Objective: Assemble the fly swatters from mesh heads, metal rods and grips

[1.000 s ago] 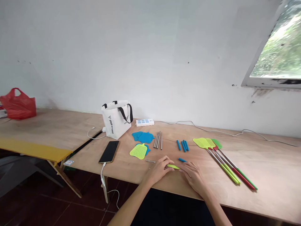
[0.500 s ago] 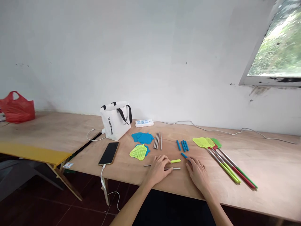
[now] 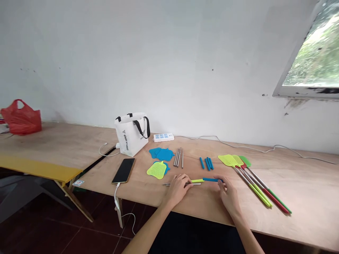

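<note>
My left hand [image 3: 178, 188] rests on the plywood table [image 3: 304, 197], its fingers closed over a thin metal rod [image 3: 169, 183] and touching a yellow-green grip [image 3: 197, 181]. My right hand [image 3: 227, 192] pinches one end of a blue grip [image 3: 210, 180], which lies end to end with the yellow-green one. Behind them lie several more blue grips [image 3: 206, 163], a bunch of metal rods [image 3: 178, 157], blue swatter heads [image 3: 161, 153] and a yellow-green swatter head [image 3: 156, 170].
Assembled fly swatters [image 3: 249, 176] lie to the right. A phone [image 3: 123, 170] on a cable, a white bag [image 3: 131, 133] and a power strip [image 3: 163, 137] sit to the left and behind. A red plastic bag [image 3: 21, 121] is on the far-left table.
My right hand took hold of the blue grip and brought it in line with the yellow-green grip. My left hand shifted slightly forward over the rod.
</note>
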Available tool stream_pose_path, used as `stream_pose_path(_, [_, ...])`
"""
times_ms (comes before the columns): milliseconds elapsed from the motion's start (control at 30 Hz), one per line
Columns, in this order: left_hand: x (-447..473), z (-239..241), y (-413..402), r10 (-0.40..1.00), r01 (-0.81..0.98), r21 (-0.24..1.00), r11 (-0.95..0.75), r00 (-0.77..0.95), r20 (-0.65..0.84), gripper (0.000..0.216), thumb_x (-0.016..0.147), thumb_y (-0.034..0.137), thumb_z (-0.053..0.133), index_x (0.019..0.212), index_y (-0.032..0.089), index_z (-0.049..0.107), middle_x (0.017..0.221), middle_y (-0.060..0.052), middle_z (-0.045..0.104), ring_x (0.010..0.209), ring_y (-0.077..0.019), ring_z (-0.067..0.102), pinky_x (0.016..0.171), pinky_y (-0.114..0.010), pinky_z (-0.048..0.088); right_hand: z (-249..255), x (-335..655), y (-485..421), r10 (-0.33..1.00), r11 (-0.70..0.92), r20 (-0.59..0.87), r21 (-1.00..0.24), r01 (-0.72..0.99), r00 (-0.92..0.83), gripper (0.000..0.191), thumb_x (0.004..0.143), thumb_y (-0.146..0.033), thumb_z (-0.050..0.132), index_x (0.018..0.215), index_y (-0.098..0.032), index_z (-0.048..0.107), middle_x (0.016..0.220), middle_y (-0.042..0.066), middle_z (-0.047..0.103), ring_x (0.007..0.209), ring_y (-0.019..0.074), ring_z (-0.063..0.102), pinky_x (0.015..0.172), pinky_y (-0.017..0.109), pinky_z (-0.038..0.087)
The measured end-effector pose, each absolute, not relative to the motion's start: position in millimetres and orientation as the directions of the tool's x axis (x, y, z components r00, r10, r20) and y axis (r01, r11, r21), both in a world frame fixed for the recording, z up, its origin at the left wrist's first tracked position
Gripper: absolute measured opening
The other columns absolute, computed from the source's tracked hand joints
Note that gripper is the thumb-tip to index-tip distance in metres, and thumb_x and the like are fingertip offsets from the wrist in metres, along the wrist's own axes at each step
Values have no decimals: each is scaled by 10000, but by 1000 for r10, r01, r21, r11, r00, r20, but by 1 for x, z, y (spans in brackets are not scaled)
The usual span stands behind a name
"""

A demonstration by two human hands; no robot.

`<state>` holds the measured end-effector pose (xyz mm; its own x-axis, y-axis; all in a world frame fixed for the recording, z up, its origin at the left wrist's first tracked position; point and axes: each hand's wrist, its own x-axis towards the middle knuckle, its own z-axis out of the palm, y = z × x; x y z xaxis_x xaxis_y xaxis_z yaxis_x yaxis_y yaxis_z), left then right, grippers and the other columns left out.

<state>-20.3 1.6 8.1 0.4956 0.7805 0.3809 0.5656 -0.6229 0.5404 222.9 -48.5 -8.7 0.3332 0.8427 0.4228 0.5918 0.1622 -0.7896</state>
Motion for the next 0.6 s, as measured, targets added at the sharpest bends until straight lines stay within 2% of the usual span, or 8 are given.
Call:
stream_pose_path(167, [-20,8,3,797,547,583,-600,465,385,87,982,269,623,934,232,685,1027,9,703,988,-185,630,882,-328,403,-8,221,-48,855,180,420,-790,586,304,365,899,-481,439,974,-227,690,1042,91,724,924,262,661,783,376,517])
stream_pose_path(333, [-20,7,3,786,543,573,-613,489,378,159,1008,325,574,943,229,683,1024,-10,705,1015,-200,624,907,-347,403,-7,219,-48,874,206,418,-780,591,247,374,911,-489,441,957,-231,707,1031,90,724,942,266,660,808,381,522])
stream_pose_path(467, [-21,7,3,788,544,575,-611,485,379,124,998,295,593,932,229,676,1015,3,702,1011,-197,626,899,-347,399,-4,219,-51,878,212,411,-795,568,247,388,915,-516,445,968,-238,710,1020,86,727,874,256,658,793,385,526])
stream_pose_path(600, [-21,7,3,790,539,582,-609,482,380,105,991,276,603,932,225,674,1028,0,699,1008,-197,626,912,-344,405,-4,218,-52,876,222,408,-814,537,256,399,915,-541,455,977,-237,705,1019,91,724,894,264,653,798,383,528])
